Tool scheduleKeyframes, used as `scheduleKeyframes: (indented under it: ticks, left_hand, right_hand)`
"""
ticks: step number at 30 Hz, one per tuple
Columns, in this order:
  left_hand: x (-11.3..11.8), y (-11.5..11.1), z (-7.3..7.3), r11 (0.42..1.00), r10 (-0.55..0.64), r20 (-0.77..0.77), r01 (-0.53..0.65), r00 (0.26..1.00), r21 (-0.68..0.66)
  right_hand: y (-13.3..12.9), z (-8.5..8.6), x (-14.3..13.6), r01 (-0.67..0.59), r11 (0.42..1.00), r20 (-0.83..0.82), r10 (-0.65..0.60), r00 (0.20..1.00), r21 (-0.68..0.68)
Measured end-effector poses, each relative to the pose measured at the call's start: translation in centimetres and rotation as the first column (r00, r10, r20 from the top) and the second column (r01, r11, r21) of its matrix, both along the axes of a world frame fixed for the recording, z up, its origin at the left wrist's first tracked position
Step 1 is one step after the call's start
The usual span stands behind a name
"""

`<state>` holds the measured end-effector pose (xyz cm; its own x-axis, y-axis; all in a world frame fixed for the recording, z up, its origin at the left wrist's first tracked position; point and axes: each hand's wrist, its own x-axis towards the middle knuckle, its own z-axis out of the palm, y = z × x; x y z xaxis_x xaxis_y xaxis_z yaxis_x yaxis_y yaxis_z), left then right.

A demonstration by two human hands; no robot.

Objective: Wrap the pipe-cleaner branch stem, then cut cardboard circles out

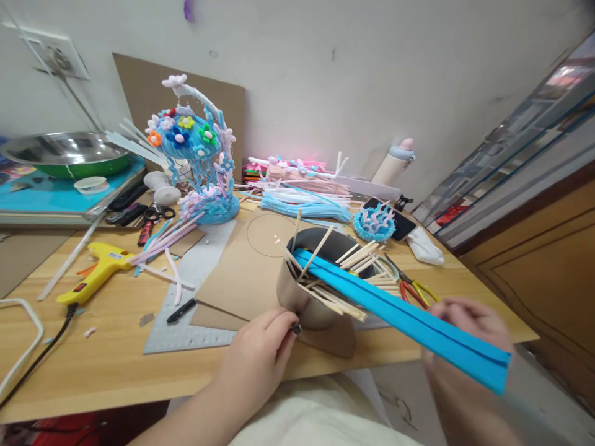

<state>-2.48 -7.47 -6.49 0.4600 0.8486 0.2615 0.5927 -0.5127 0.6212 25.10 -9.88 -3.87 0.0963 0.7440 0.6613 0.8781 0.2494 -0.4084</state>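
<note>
Over pot (pixel 289 286), blue strip (pixel 385 301) slanted leftward in right grip (pixel 473 317), dark object (pixel 296 329) in left (pixel 261 339).

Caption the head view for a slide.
Right hand holding a blue strip that reaches into a container of wooden sticks, left hand alongside.

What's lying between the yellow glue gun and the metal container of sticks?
In the head view, lilac strips, a grey mat and a brown cardboard sheet lie between the glue gun and container, with a black pen nearer the person.
</note>
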Motion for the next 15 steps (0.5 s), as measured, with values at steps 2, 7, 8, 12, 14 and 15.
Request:
scheduleKeyframes:
  ticks: [2,7,8,12,14,15]
  left_hand:
    - [0.0,0.1,0.1,1.000,0.006,-0.013,-0.006,1.000,0.005]
    - [0.1,0.3,0.4,1.000,-0.011,-0.059,0.010,0.998,-0.023]
    - [0.1,0.3,0.4,1.000,-0.015,-0.063,0.013,0.998,-0.028]
    - [0.1,0.4,0.4,0.999,-0.013,-0.056,0.011,0.998,-0.037]
    - [0.0,0.4,0.4,0.999,-0.020,-0.049,0.018,0.999,-0.031]
    - [0.0,0.4,0.4,1.000,-0.022,-0.046,0.021,0.999,-0.023]
  right_hand:
    - [2.0,3.4,1.5,0.022,0.985,-0.289,0.029,0.957,0.173]
    - [5.9,12.7,-0.6,-0.342,0.886,-0.015,0.355,0.935,-0.313]
    - [6.4,13.7,-1.9,-0.325,0.851,0.152,0.416,0.897,-0.413]
    - [8.4,14.1,-6.6,-0.183,0.795,0.460,0.502,0.732,-0.578]
    - [9.3,13.2,-7.9,-0.189,0.813,0.524,0.513,0.680,-0.551]
    - [9.7,12.7,-8.2,-0.201,0.824,0.543,0.511,0.667,-0.530]
